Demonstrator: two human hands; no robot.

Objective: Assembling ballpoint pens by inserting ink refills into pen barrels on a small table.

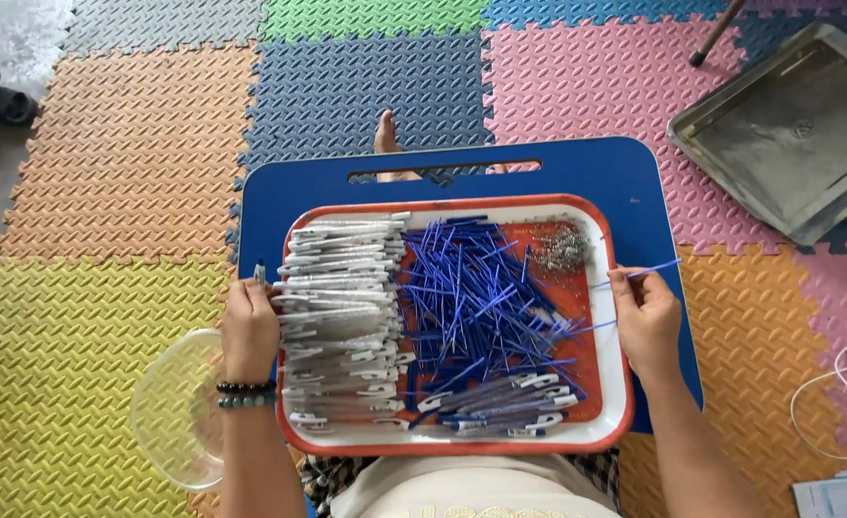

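Beside the tray (619,317), right hand (646,321) pinches blue refill (640,274), tip pointing right.

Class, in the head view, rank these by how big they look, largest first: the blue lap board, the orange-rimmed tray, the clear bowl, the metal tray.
1. blue lap board
2. orange-rimmed tray
3. metal tray, partly out of frame
4. clear bowl, partly hidden by the arm

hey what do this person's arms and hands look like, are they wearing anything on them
Both forearms are bare, with no sleeves and no gloves. The left hand has two beaded bracelets at the wrist, one dark and one greenish. The right hand and its wrist show no bracelet or watch.
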